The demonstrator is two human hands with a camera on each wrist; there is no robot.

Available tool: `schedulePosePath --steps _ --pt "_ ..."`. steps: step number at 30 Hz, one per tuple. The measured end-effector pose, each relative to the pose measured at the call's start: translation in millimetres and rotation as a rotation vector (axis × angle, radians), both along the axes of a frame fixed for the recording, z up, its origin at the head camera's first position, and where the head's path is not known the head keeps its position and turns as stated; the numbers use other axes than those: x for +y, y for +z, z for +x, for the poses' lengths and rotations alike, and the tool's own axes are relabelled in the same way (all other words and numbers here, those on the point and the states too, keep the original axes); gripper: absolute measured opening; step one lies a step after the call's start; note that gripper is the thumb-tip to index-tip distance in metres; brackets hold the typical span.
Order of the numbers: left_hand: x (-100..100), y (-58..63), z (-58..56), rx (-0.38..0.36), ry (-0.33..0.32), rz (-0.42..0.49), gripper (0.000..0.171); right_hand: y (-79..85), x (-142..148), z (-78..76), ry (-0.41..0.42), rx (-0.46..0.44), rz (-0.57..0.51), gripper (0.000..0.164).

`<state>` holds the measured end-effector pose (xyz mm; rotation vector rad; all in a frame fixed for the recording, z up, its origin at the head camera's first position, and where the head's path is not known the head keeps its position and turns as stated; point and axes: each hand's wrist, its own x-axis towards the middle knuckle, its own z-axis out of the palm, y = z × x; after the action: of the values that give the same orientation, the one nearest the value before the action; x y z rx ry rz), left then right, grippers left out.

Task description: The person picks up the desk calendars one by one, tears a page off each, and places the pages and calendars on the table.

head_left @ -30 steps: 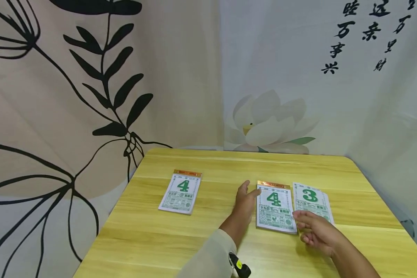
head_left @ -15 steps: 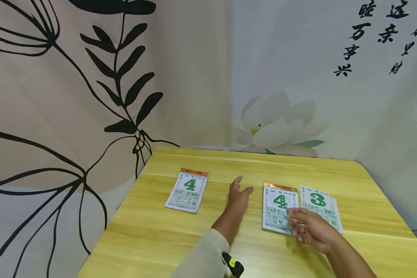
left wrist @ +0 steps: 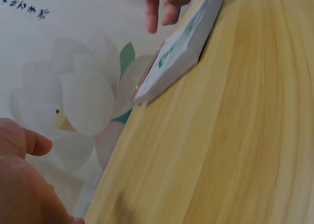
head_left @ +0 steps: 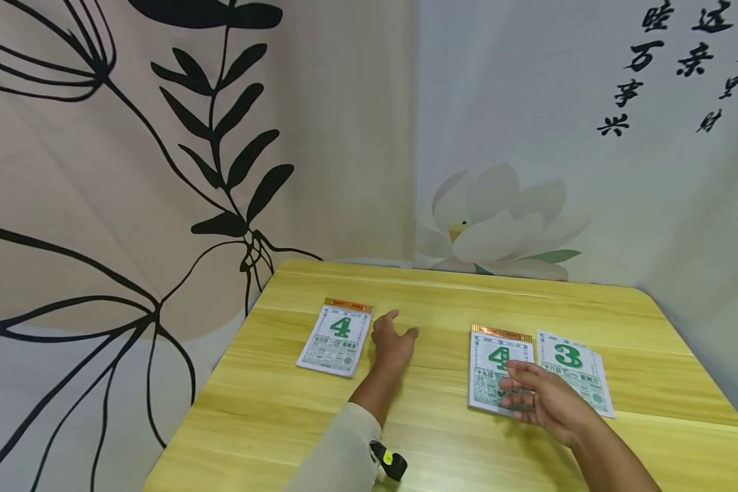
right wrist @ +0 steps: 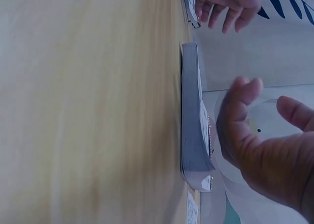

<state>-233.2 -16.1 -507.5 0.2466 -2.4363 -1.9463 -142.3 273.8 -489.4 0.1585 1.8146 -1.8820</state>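
My left hand [head_left: 393, 348] is beside the right edge of a tear-off calendar [head_left: 335, 339] that shows a green 4, thumb apart, holding nothing. Over the lower part of a second tear-off calendar [head_left: 484, 383], also with a green 4 and an orange-gold top strip, hovers my right hand [head_left: 550, 403], its fingers loosely bent around nothing. A loose calendar sheet [head_left: 573, 365] with a green 3 lies just right of that calendar. In the right wrist view the second calendar's thick page edge [right wrist: 191, 111] is visible, apart from my right hand.
The calendars lie on a yellow wood-grain table [head_left: 430, 451] with rounded far corners. A cloth backdrop [head_left: 344, 137] printed with black plants, a pale lotus and brush characters hangs behind it. My left sleeve [head_left: 344, 447] carries a black wrist strap.
My left hand has let go of the right calendar's left edge and moved left to the other calendar. My right hand has lifted from its right edge and shifted over its lower part.
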Motion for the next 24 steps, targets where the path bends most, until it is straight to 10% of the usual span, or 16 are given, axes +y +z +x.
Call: schedulePosePath --steps 12,24 --pt "-36 -5.8 -6.9 0.032 0.136 -0.266 0.065 8.8 -30 -11.7 0.04 0.076 -0.061 0.079" --pt "-91 -13.1 -13.4 -0.017 0.229 -0.337 0.065 15.6 -79 -27.3 0.016 0.09 -0.074 0.078"
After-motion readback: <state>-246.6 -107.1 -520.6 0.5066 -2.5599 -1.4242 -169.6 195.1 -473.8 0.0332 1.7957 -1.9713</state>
